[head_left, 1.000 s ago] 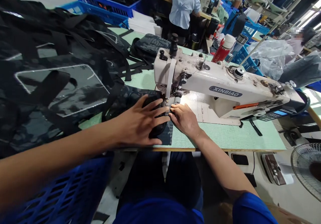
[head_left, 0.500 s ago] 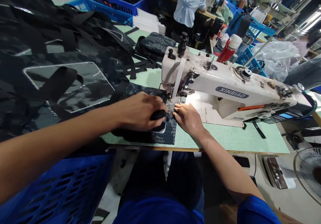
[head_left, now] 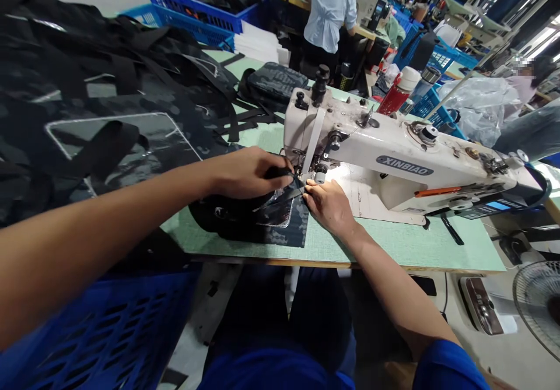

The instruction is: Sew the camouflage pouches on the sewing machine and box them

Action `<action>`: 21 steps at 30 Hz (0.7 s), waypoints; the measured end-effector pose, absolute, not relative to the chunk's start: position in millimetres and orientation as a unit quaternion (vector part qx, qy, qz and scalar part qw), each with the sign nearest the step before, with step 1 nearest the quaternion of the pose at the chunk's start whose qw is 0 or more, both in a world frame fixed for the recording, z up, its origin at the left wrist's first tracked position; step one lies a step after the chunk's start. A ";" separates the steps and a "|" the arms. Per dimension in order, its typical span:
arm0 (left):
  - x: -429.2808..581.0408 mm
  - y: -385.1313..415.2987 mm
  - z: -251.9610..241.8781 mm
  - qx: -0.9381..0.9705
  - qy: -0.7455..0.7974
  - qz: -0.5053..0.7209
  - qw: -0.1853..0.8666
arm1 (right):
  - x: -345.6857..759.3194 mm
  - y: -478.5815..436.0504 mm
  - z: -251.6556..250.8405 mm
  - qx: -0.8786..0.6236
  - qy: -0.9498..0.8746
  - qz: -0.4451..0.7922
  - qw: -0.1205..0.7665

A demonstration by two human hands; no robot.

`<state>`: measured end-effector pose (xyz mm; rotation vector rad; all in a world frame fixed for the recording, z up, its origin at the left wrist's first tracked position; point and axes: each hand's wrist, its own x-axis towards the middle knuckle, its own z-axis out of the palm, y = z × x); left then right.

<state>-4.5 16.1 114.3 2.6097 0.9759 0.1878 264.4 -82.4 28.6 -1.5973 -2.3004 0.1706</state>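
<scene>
A dark camouflage fabric panel (head_left: 298,229) with a clear window lies under the needle end of the white sewing machine (head_left: 359,139). My left hand (head_left: 238,171) rests over the panel, left of the needle, its fingers curled around a black, rounded piece (head_left: 277,172) whose kind is mostly hidden. From the right, my right hand (head_left: 330,203) stays close to the presser foot, thumb and fingertips pinched at the end of a narrow dark strip (head_left: 280,200). This strip crosses the panel at a slant. Where needle and cloth meet is hard to make out.
A heap of dark camouflage pieces and straps (head_left: 96,87) covers the left side. A dark pouch (head_left: 275,81) lies behind the machine. Blue crates (head_left: 196,5) stand beyond, and another blue crate (head_left: 114,326) is below left. A fan (head_left: 540,299) stands at right.
My left hand has moved up, closer to the needle, with the black piece. The slanting strip now shows across the panel's window. My right hand has hardly moved.
</scene>
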 end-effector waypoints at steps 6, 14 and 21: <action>-3.1 26.9 124.1 0.901 0.370 0.020 0.225 | 248.6 -73.4 33.9 -0.468 -0.878 0.037 0.092; -4.3 29.3 122.4 0.894 0.379 0.023 0.237 | 248.0 -66.7 41.8 -0.467 -0.882 0.029 0.063; -3.9 24.6 124.3 0.888 0.387 0.026 0.248 | 260.8 -85.7 53.5 -0.559 -0.827 0.049 0.028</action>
